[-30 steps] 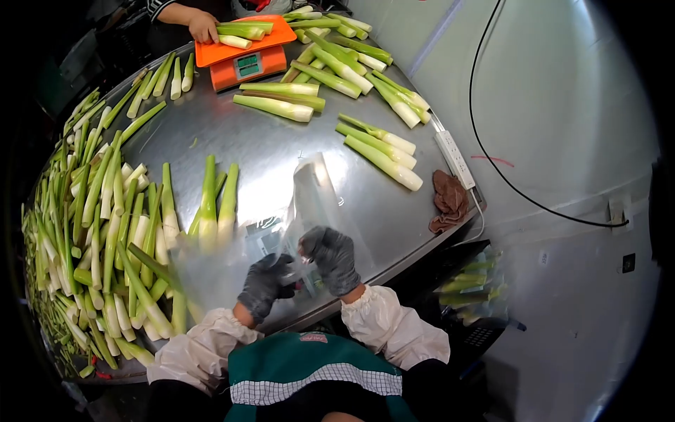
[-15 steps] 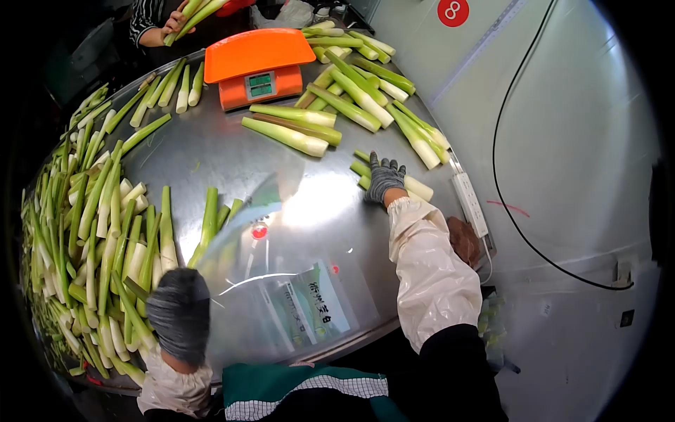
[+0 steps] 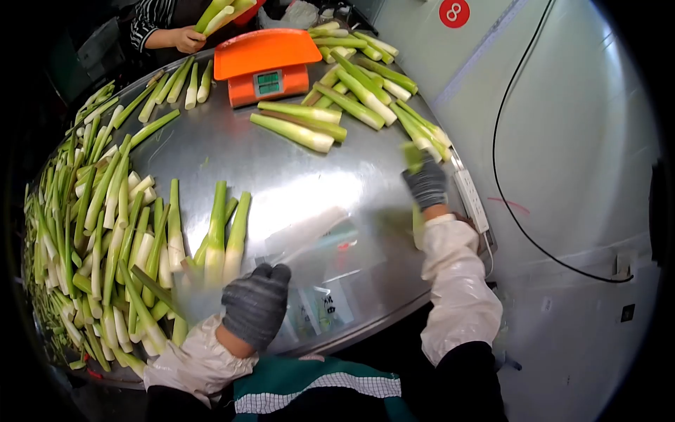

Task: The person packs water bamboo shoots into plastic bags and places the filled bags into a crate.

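My right hand [image 3: 427, 184], in a grey knitted glove, is closed around water bamboo shoots [image 3: 413, 156] near the table's right edge. A green end sticks out above the fingers and a pale part hangs below, blurred by motion. My left hand [image 3: 256, 306], gloved the same way, is curled at the near edge of the table over a clear plastic bag [image 3: 325, 309] with printed labels. Its fingers appear pinched on the bag's film. Several loose shoots [image 3: 216, 239] stand just beyond that hand.
A large heap of shoots [image 3: 105, 246] covers the left side. An orange scale [image 3: 267, 56] stands at the back, with sorted shoots [image 3: 358, 91] beside it. A power strip [image 3: 470, 200] runs along the right edge. Opposite, another person's hand [image 3: 188, 39] holds shoots.
My right hand has picked up the shoots from the table and moved right. My left hand has moved right, and the bag has shifted and folded down. The other person's hand has moved right.
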Demonstrator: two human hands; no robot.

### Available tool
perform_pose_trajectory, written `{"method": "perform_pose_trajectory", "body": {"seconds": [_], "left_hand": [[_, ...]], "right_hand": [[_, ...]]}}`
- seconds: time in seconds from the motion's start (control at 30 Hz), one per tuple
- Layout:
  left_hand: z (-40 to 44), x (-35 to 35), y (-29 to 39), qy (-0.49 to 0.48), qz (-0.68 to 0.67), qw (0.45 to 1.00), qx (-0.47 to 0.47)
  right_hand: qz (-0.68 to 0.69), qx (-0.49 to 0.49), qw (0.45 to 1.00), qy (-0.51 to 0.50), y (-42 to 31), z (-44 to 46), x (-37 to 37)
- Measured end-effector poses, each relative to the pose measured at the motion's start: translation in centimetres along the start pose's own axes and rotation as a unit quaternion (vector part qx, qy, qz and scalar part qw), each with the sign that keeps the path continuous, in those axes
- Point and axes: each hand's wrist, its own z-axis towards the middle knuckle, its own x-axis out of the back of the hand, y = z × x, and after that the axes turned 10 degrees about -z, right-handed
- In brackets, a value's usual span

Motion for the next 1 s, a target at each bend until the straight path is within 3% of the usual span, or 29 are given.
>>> {"method": "perform_pose_trajectory", "body": {"seconds": [0.03, 0.07, 0.1, 0.17, 0.23, 0.27, 0.3, 0.33, 0.4, 0.5, 0.53, 0.57, 0.67, 0.73, 0.77, 0.83, 0.87, 0.9, 0.93, 1.0], "left_hand": [[0.2, -0.3, 0.3, -0.046, 0.033, 0.998, -0.007], [0.4, -0.7, 0.6, -0.091, 0.067, 0.994, -0.016], [0.6, -1.5, 0.7, -0.088, 0.065, 0.993, -0.035], [1.2, -2.4, 1.7, -0.117, 0.08, 0.989, -0.046], [1.6, -4.4, 2.3, -0.12, 0.046, 0.99, -0.063], [1.7, -5.4, 2.5, -0.118, 0.012, 0.99, -0.076], [1.8, -6.2, 2.7, -0.119, 0.009, 0.989, -0.084], [1.8, -7.0, 3.1, -0.135, -0.007, 0.988, -0.073], [1.8, -7.9, 3.9, -0.152, -0.028, 0.986, -0.069], [1.2, -9.0, 4.1, -0.141, -0.053, 0.988, -0.046], [0.8, -9.0, 4.2, -0.143, -0.054, 0.987, -0.049], [0.5, -8.9, 4.2, -0.135, -0.057, 0.988, -0.046], [-0.3, -8.2, 4.4, -0.133, -0.066, 0.989, -0.028], [-1.2, -6.6, 4.9, -0.152, -0.111, 0.982, -0.029], [-1.9, -6.5, 4.6, -0.13, -0.12, 0.982, -0.063], [-1.6, -7.0, 4.3, -0.147, -0.102, 0.983, -0.044], [-1.4, -7.3, 4.0, -0.162, -0.085, 0.983, -0.023], [-1.5, -7.4, 3.7, -0.087, -0.156, 0.984, -0.014], [-1.2, -7.4, 3.1, -0.087, -0.156, 0.984, -0.015], [-0.4, -7.6, 1.9, -0.083, -0.201, 0.974, -0.067]], "right_hand": [[0.034, -0.061, 0.997, 0.019, 2.2, 0.2, 1.4], [0.135, -0.079, 0.98, 0.125, 3.4, -0.5, 3.9], [0.309, -0.104, 0.935, 0.14, 5.3, -1.6, 6.4], [0.598, -0.177, 0.756, 0.198, 5.7, -4.9, 11.8], [0.778, -0.187, 0.588, 0.119, 7.6, -8.7, 14.5], [0.797, -0.221, 0.55, 0.114, 8.3, -10.9, 14.6], [0.817, -0.178, 0.544, 0.071, 10.9, -13.1, 13.1], [0.799, -0.143, 0.579, 0.071, 9.7, -15.3, 13.0], [0.787, -0.214, 0.576, 0.046, 6.5, -18.6, 12.4], [0.906, -0.271, 0.324, -0.018, 1.9, -21.9, 10.4], [0.908, -0.304, 0.288, -0.017, 0.9, -22.6, 9.7], [0.882, -0.329, 0.333, -0.052, 0.9, -23.5, 8.6], [0.794, -0.475, 0.38, 0.008, 0.6, -23.9, 6.6], [0.768, -0.505, 0.391, 0.049, 0.3, -24.4, 5.4], [0.769, -0.504, 0.39, 0.052, 0.0, -24.6, 5.3], [0.853, -0.416, 0.309, 0.053, -0.4, -24.9, 4.9], [0.854, -0.414, 0.309, 0.055, -0.5, -25.0, 4.6], [0.861, -0.402, 0.305, 0.064, -0.7, -25.2, 4.3], [0.867, -0.391, 0.3, 0.071, -0.9, -25.4, 3.9], [0.859, -0.393, 0.325, 0.054, -0.9, -26.1, 2.5]]}}
